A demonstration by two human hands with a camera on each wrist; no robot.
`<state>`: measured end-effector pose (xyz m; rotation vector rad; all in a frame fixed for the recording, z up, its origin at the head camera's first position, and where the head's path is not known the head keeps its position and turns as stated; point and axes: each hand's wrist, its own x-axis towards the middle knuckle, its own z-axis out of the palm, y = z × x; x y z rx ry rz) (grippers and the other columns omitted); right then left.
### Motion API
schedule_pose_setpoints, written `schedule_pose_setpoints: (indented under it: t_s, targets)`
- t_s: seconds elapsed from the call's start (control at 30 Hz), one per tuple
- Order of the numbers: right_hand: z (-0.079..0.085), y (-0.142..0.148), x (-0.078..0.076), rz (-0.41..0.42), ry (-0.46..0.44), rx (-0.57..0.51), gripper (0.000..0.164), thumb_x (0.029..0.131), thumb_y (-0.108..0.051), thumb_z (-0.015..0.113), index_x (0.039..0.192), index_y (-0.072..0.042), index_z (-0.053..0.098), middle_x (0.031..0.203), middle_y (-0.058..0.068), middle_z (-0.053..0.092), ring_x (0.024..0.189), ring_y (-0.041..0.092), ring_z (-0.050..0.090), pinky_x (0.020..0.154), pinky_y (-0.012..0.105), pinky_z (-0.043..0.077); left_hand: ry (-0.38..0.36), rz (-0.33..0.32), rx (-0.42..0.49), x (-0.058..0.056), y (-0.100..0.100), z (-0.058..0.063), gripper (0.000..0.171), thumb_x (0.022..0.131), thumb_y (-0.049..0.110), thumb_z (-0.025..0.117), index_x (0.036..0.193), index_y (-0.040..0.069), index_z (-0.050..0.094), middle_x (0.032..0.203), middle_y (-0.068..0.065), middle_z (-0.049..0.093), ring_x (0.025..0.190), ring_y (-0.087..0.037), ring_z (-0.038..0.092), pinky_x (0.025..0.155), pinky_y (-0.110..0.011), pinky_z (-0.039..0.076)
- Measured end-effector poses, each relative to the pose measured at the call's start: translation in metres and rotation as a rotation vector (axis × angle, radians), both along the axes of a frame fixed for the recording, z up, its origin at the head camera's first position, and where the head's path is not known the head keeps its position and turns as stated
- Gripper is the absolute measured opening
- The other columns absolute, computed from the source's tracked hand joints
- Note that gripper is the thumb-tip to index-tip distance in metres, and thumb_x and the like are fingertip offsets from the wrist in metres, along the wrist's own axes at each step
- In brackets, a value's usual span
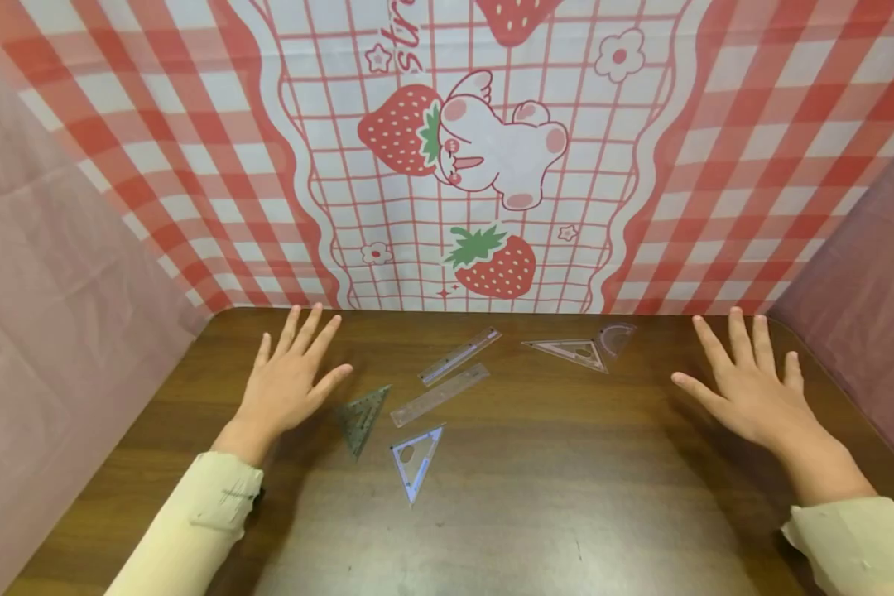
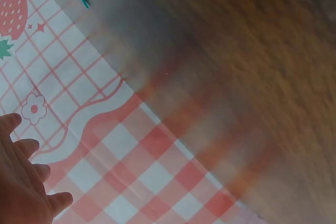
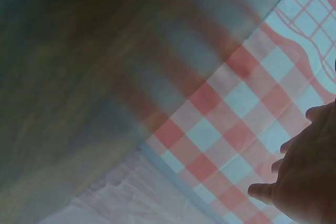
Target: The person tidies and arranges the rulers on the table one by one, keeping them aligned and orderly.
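My left hand [image 1: 283, 387] is held over the left part of the brown table, fingers spread and straight, holding nothing. Closest to its thumb lies a dark green set square [image 1: 372, 410]. On the right, my right hand [image 1: 752, 393] spreads its fingers in the same way, also holding nothing. Between the hands lie a clear ruler with a bluish strip [image 1: 458, 356], a plain clear ruler [image 1: 439, 396] and a blue-tinted set square [image 1: 423, 470]. Farther right, a clear set square [image 1: 596, 356] lies against a small clear protractor [image 1: 609, 338]. Both wrist views show spread fingertips at the side.
A red-and-white checked cloth [image 1: 216, 165] with strawberry prints hangs along the table's back edge. Pale pink cloth [image 1: 60, 290] walls the left side, and another pink cloth [image 1: 857, 306] the right. Brown tabletop [image 1: 566, 513] stretches in front of the drawing tools.
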<state>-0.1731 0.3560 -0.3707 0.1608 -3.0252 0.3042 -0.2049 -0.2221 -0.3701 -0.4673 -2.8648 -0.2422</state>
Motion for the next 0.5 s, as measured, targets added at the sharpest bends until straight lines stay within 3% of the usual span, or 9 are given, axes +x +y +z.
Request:
schedule_pose_setpoints:
  t_s: [0.5]
  targets:
    - [0.011, -0.030, -0.005, 0.057, 0.016, -0.040, 0.085, 0.099, -0.060, 0.045, 0.161, -0.026, -0.001, 0.163, 0.014, -0.023, 0.148, 0.041, -0.027, 0.105, 0.081, -0.003, 0.054, -0.030, 0.001, 0.007, 0.000, 0.004, 0.071, 0.100, 0.055, 0.047, 0.158, 0.021, 0.026, 0.168, -0.005, 0.012, 0.156, -0.031, 0.004, 0.115, -0.070, 0.017]
